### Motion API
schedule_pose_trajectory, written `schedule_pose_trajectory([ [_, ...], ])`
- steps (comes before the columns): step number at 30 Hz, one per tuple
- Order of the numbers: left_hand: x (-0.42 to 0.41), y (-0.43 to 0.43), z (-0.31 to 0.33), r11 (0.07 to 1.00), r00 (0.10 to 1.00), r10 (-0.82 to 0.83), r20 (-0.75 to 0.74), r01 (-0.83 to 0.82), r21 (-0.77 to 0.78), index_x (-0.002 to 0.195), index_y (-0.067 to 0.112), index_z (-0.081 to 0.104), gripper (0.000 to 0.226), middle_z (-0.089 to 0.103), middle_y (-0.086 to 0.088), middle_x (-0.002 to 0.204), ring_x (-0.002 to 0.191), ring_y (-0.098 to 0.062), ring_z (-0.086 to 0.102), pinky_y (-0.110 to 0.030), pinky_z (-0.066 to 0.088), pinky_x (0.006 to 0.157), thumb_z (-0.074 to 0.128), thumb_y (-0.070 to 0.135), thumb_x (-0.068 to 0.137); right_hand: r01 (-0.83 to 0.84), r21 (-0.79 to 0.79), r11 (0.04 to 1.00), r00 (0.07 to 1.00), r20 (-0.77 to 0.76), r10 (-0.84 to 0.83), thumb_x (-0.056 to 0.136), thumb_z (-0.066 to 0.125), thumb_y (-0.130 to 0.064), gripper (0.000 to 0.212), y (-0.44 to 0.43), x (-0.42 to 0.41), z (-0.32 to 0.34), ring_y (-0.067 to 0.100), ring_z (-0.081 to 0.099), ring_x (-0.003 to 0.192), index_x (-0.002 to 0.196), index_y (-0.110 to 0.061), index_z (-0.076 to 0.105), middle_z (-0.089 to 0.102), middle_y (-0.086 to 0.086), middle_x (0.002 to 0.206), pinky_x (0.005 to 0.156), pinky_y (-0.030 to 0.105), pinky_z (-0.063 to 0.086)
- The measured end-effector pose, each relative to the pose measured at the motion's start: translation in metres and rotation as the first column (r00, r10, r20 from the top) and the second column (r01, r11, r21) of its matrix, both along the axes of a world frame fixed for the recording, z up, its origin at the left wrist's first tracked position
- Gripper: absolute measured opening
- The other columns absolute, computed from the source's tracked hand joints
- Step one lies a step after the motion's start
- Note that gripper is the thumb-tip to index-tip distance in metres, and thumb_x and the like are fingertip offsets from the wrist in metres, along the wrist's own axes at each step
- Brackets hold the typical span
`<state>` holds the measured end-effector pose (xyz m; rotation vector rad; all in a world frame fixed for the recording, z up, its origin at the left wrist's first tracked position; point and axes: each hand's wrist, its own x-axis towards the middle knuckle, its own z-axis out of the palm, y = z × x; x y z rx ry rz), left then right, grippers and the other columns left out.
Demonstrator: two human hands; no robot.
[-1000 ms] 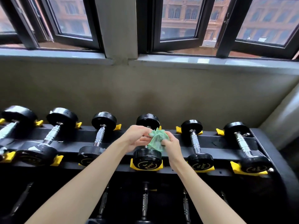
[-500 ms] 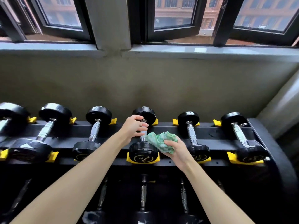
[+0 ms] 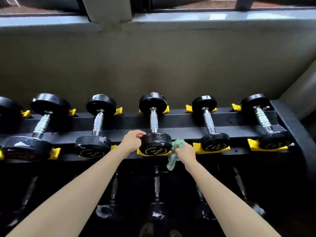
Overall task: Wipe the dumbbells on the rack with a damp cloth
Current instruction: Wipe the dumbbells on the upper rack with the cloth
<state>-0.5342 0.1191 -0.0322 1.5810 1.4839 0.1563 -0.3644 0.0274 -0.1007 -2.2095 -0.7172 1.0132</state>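
Observation:
A black rack point(image 3: 184, 124) carries a row of black dumbbells with chrome handles in yellow cradles. The middle dumbbell point(image 3: 153, 120) lies straight ahead of me. My left hand point(image 3: 132, 141) grips the left side of its near head point(image 3: 154, 145), fingers curled over the top edge. My right hand point(image 3: 185, 149) holds a crumpled green cloth point(image 3: 176, 151) against the right side of that same head; part of the cloth hangs down below the cradle. White smears show on the near heads of the dumbbells point(image 3: 94, 147) to the left.
More dumbbells point(image 3: 212, 132) sit to the right, and a lower tier point(image 3: 156, 185) holds others in shadow. A grey wall rises right behind the rack under a window sill point(image 3: 205, 17). The rack's right end point(image 3: 290, 127) nears a wall corner.
Both hands dropped from the handle to the near head of the middle dumbbell. The cloth went from beside the handle down to the head's right side. The view tilted down and drew closer.

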Motion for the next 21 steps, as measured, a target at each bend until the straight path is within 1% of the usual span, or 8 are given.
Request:
schedule_pose_trajectory([
  [3,-0.009,0.006,-0.004,0.999,0.998,-0.005,0.061,0.008,-0.043,0.097,0.023,0.064,0.042,0.064,-0.006,0.107,0.113,-0.026,0.057,-0.044,0.044,0.102,0.045,-0.012,0.086,0.018,0.002,1.000,1.000,-0.018,-0.018,0.079,0.045,-0.005,0.020,0.005,-0.007,0.005,0.033,0.053,0.105,0.093,-0.005,0.060,0.064,0.018,0.101,0.091,0.041,0.045],
  [5,-0.014,0.007,-0.004,0.997,0.993,-0.018,0.115,0.026,-0.070,0.101,0.021,0.064,0.044,0.064,-0.009,0.112,0.113,-0.026,0.056,-0.044,0.044,0.102,0.046,-0.015,0.084,0.051,0.021,0.998,0.998,-0.030,-0.051,0.081,0.045,-0.009,0.010,0.004,-0.014,0.015,0.029,0.051,0.096,0.078,-0.013,0.054,0.059,0.015,0.095,0.084,0.039,0.043],
  [7,-0.016,0.007,-0.004,0.994,0.984,-0.014,0.178,0.032,-0.101,0.104,0.018,0.064,0.045,0.062,-0.012,0.116,0.115,-0.026,0.055,-0.043,0.043,0.103,0.047,-0.017,0.082,0.091,0.043,0.995,0.995,-0.032,-0.090,0.083,0.045,-0.013,0.013,0.000,-0.022,0.025,0.024,0.046,0.088,0.072,-0.019,0.048,0.054,0.015,0.098,0.075,0.034,0.038],
  [9,-0.017,0.004,-0.006,0.992,0.970,0.010,0.242,0.020,-0.124,0.111,0.012,0.064,0.050,0.061,-0.014,0.120,0.118,-0.025,0.053,-0.038,0.043,0.103,0.041,-0.020,0.080,0.118,0.058,0.991,0.993,-0.023,-0.116,0.085,0.044,-0.014,0.013,-0.005,-0.031,0.032,0.023,0.044,0.084,0.085,-0.017,0.056,0.051,0.016,0.109,0.076,0.032,0.037],
  [11,-0.018,0.001,-0.007,0.989,0.959,0.030,0.281,0.012,-0.146,0.117,0.009,0.062,0.059,0.061,-0.011,0.121,0.120,-0.023,0.052,-0.031,0.043,0.097,0.034,-0.024,0.077,0.129,0.082,0.988,0.991,0.007,-0.130,0.089,0.043,-0.015,0.030,-0.009,-0.038,0.037,0.025,0.045,0.086,0.114,-0.012,0.059,0.044,0.014,0.117,0.082,0.033,0.038],
  [13,-0.020,0.001,-0.005,0.983,0.952,0.021,0.305,0.036,-0.179,0.123,0.008,0.059,0.064,0.061,-0.008,0.120,0.119,-0.020,0.052,-0.027,0.042,0.093,0.030,-0.025,0.077,0.153,0.129,0.980,0.985,0.059,-0.162,0.091,0.043,-0.015,0.037,-0.012,-0.048,0.041,0.025,0.045,0.085,0.126,-0.014,0.054,0.037,0.008,0.111,0.082,0.030,0.037],
  [18,-0.027,0.013,0.002,0.965,0.952,-0.043,0.304,0.118,-0.233,0.125,0.006,0.057,0.064,0.060,-0.009,0.122,0.118,-0.018,0.052,-0.027,0.043,0.096,0.030,-0.026,0.077,0.157,0.225,0.962,0.970,0.150,-0.193,0.092,0.044,-0.011,0.031,-0.014,-0.072,0.049,0.024,0.050,0.084,0.120,-0.012,0.056,0.032,0.003,0.104,0.080,0.029,0.040],
  [21,-0.032,0.019,-0.001,0.958,0.949,-0.028,0.314,0.115,-0.263,0.122,0.003,0.059,0.066,0.063,-0.010,0.119,0.118,-0.019,0.054,-0.027,0.046,0.093,0.029,-0.030,0.072,0.077,0.277,0.958,0.943,0.291,-0.160,0.092,0.044,-0.007,0.030,-0.012,-0.084,0.052,0.025,0.050,0.088,0.119,-0.007,0.055,0.030,0.003,0.102,0.075,0.023,0.036],
])
